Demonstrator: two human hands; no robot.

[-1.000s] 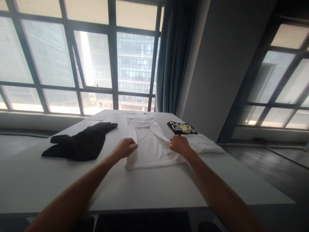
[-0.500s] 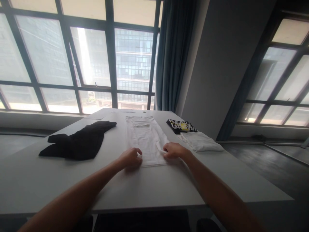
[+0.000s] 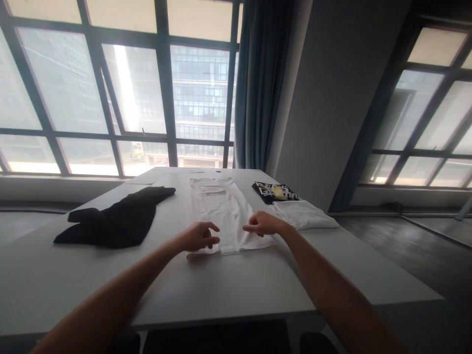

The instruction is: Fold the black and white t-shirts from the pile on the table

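A white garment (image 3: 226,211) lies lengthwise on the white table in front of me, its cloth wrinkled and its near hem spread wide. Over its near left corner is my left hand (image 3: 199,237), thumb and index finger apart, with no cloth between them. My right hand (image 3: 261,223) hovers over the near right part, index finger stretched out and the other fingers partly curled; it appears to hold nothing. Whether either hand touches the cloth is hard to tell.
A black garment (image 3: 118,216) lies loosely on the table (image 3: 221,290) to the left. On the right are a folded black garment with white and yellow print (image 3: 276,191) and a folded white garment (image 3: 304,215). Windows and a blue curtain (image 3: 254,98) stand beyond.
Both hands have let go of the white garment's near edges and lifted a little. The fingers have opened, and the right near corner now lies spread out to the right.
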